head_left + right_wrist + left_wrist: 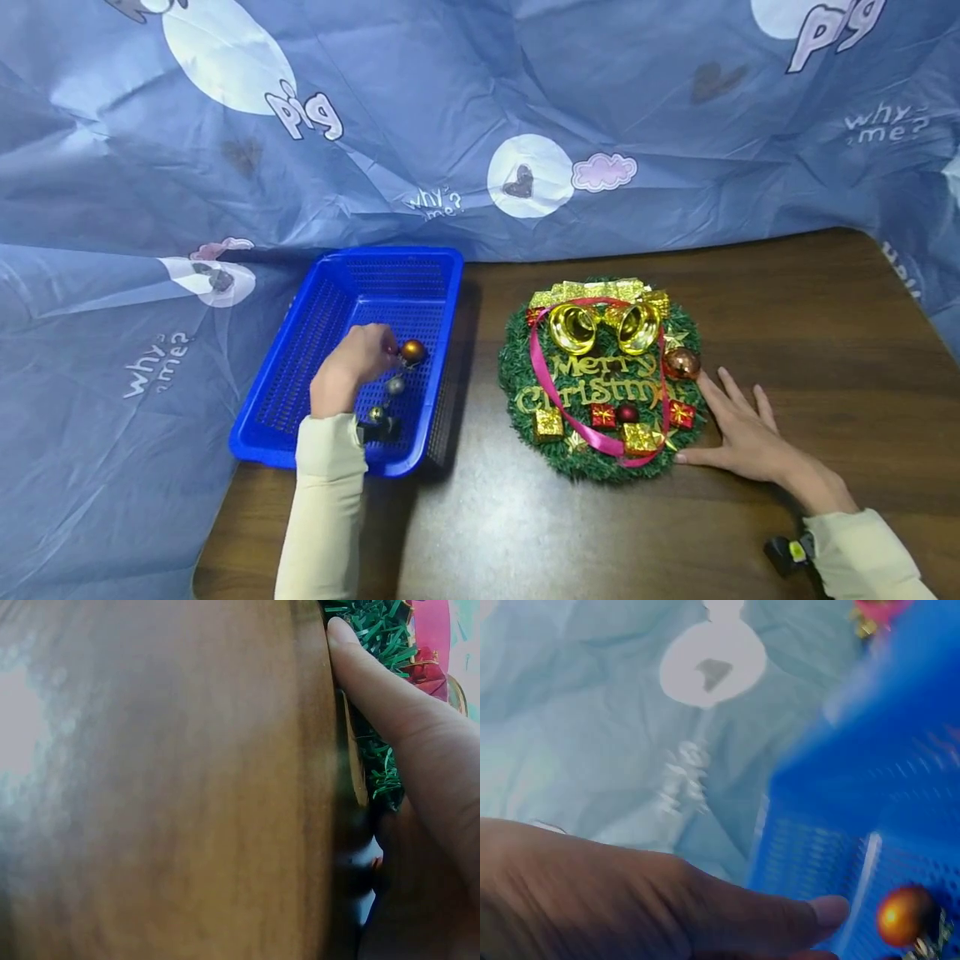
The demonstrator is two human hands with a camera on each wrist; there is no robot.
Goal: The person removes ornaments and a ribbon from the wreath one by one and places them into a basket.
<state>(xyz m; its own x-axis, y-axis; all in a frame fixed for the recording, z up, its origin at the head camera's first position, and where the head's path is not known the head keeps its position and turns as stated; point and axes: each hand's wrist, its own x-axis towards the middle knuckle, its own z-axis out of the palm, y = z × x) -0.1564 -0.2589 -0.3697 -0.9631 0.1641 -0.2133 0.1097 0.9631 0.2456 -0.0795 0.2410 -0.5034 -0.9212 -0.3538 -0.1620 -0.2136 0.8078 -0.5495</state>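
My left hand [358,362] is over the blue plastic basket [255,452], fingers bent and pointing down beside an orange bauble [412,351]. A small dark-red patch shows at its fingertips; I cannot tell whether they pinch something. In the left wrist view, the thumb [772,919] reaches toward the orange bauble [901,916]. A silver bauble [395,385] and a small gold bauble [377,413] are also in the basket. My right hand [750,442] spreads its fingers at the right edge of the green Christmas wreath [525,367], its thumb [375,682] against the tinsel.
Gold bells [573,328], a pink ribbon [546,375], small gift boxes [602,415] and a copper bauble [682,363] decorate the wreath. The brown wooden table [487,525] carries wreath and basket. A blue printed cloth [420,100] hangs behind.
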